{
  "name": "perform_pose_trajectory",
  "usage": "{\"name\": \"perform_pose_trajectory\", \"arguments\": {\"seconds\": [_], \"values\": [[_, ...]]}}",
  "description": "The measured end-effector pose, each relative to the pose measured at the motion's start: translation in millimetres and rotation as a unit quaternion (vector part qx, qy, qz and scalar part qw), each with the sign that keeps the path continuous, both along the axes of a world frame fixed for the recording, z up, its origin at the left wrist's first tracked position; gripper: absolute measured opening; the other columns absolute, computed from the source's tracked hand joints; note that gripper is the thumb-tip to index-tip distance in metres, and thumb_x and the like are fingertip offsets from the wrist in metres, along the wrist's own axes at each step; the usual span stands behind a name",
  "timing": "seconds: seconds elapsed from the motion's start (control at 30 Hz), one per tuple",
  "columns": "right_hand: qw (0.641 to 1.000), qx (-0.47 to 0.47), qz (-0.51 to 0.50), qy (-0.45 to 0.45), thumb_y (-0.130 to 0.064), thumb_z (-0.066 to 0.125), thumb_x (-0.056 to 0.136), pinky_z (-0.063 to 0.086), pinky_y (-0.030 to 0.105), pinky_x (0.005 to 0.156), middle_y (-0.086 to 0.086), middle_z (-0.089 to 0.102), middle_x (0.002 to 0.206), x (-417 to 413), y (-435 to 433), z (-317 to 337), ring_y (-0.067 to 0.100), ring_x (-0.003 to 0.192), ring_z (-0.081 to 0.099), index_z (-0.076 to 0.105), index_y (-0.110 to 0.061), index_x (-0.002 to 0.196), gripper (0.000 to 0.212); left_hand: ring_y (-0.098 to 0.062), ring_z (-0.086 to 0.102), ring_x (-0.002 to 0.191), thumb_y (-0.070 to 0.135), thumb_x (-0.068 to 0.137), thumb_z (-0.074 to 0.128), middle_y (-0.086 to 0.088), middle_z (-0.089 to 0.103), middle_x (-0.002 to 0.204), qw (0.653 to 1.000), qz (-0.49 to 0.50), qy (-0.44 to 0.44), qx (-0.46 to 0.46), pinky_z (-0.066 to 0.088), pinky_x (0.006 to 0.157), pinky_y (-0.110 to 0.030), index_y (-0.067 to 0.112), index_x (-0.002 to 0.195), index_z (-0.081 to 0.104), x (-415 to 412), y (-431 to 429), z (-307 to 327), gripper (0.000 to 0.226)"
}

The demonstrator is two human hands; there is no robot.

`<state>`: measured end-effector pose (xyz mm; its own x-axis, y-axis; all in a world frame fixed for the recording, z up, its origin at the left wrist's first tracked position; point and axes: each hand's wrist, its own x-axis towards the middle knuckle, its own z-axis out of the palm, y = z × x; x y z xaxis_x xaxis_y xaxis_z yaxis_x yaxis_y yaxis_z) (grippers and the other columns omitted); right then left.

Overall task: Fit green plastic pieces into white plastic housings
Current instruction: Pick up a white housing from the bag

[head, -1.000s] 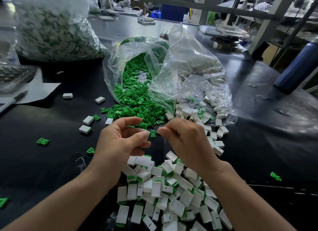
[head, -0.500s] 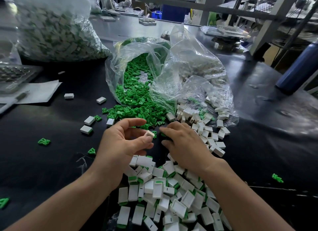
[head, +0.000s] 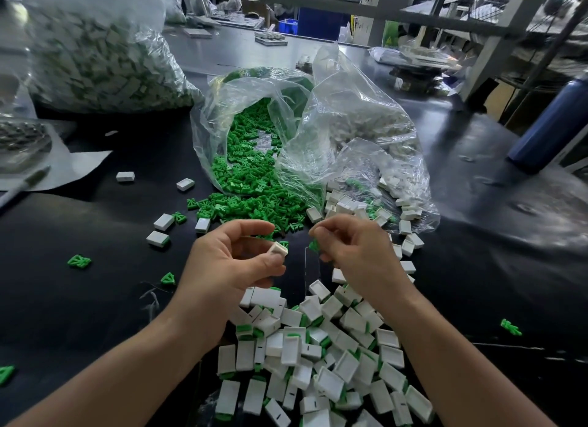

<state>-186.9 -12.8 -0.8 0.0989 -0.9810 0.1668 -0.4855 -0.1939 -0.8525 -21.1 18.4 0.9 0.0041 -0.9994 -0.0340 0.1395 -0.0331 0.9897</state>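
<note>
From my seat I see the left hand [head: 235, 264] raised just above the black bench [head: 79, 315]. Its grip is clamped on a small white rectangular plastic housing [head: 278, 249], pinched between thumb and fingers. The right hand [head: 359, 258] sits just beside it, its grip closed on a small green plastic piece [head: 314, 245] held at the fingertips. The fingers hide most of that piece, so I can only say it looks like one of the loose green parts. Housing and green piece are near each other but apart, with a strip of dark bench showing between them.

Behind the hands a clear plastic bag [head: 222, 124] lies on its side, spilling a heap of green plastic pieces [head: 251, 204] onto the bench. Touching it on the right is a second clear bag [head: 366, 114] with white housings inside and a scatter of empty white housings [head: 343, 207] at its mouth. Nearest me, under the wrists, lies a pile of white housings with green ends showing [head: 302, 356]. A few stray housings [head: 164, 222] and stray green pieces [head: 79, 261] lie to the left. At far left stands a large clear bag of white-and-green parts [head: 95, 60], and at far right a dark blue bottle [head: 553, 124].
</note>
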Motion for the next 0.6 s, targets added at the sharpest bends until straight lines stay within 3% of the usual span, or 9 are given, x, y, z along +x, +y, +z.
{"name": "perform_pose_trajectory", "arguments": {"seconds": [0.07,0.13,0.6], "values": [[0.993,0.053,0.026,-0.103,-0.014,0.060,0.087,0.050,0.021,0.053,-0.005,0.064,0.061,4,7,7,0.010,0.058,0.062,0.064,-0.023,0.076,0.015,-0.014,0.068,0.057,-0.003,0.069,0.069,0.002,0.069,0.063,1.000,0.000,0.000,0.001,0.050,0.048,-0.018,0.014,0.090,0.064,0,0,0,0.028],[0.986,0.069,0.051,-0.145,-0.009,0.059,0.087,0.047,0.016,0.050,-0.006,0.065,0.061,8,12,11,0.005,0.055,0.062,0.064,-0.020,0.077,0.015,-0.015,0.068,0.057,-0.002,0.069,0.070,0.002,0.069,0.063,1.000,-0.002,0.001,0.002,0.050,0.048,-0.018,0.014,0.090,0.064,0,0,0,0.028],[0.989,0.033,0.084,-0.121,-0.006,0.061,0.085,0.049,0.016,0.054,-0.007,0.066,0.061,14,22,14,0.005,0.059,0.064,0.064,-0.025,0.077,0.021,-0.016,0.067,0.057,0.013,0.053,0.071,0.000,0.069,0.064,1.000,-0.022,-0.010,0.005,0.051,0.049,-0.018,0.014,0.090,0.064,0,2,3,0.038]]}}
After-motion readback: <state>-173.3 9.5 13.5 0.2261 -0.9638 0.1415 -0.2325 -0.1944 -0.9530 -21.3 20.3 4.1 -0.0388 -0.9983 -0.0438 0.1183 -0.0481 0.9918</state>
